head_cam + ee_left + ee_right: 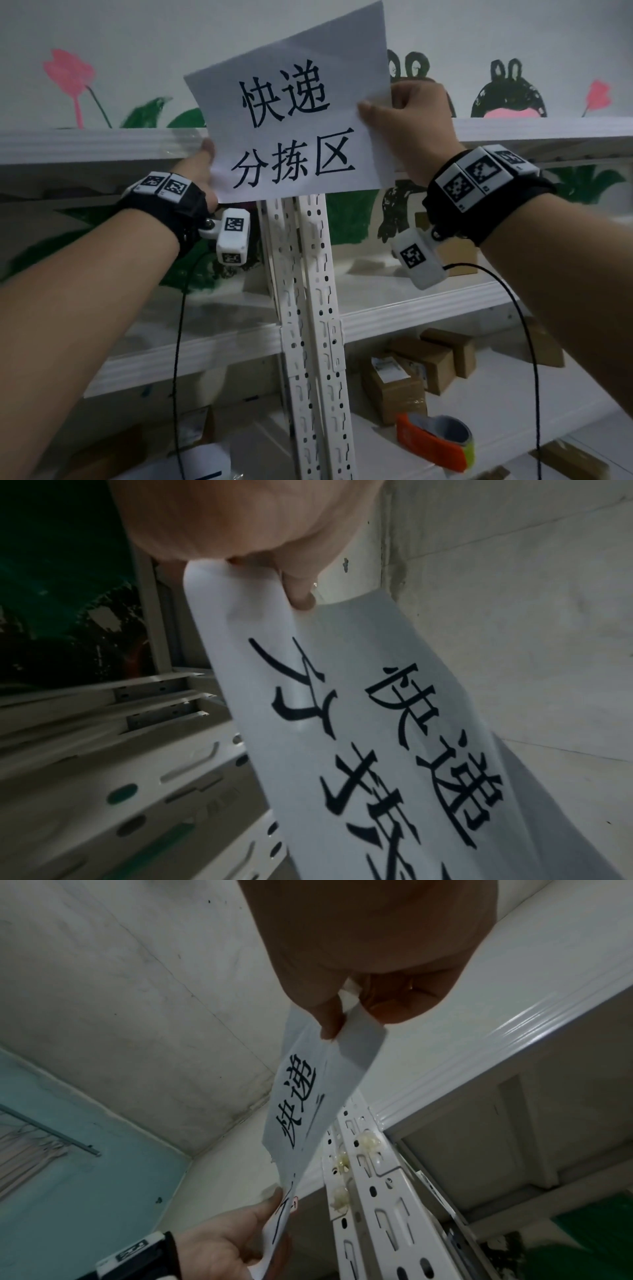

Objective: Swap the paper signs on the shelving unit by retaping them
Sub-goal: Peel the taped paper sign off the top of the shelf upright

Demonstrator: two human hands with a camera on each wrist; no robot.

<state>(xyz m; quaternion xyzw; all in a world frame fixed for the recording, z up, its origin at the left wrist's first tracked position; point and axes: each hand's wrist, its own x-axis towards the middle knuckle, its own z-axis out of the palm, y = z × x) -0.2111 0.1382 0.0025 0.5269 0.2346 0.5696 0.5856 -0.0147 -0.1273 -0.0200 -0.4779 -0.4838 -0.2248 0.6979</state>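
A white paper sign (291,113) with black Chinese characters is held up, tilted, in front of the white shelving unit's top beam (85,145) and upright post (308,308). My left hand (205,161) pinches its lower left edge, thumb on the front. My right hand (407,113) pinches its right edge, fingers curled behind. In the left wrist view the thumb (301,593) presses the sign (377,737). In the right wrist view the sign (308,1096) hangs clear of the post (369,1191), which bears blobs of old adhesive (368,1141).
Several cardboard boxes (428,363) sit on the lower right shelf, with an orange and grey tape dispenser (435,442) in front of them. Another white paper (202,460) lies at lower left. A painted wall mural (68,75) is behind the shelves.
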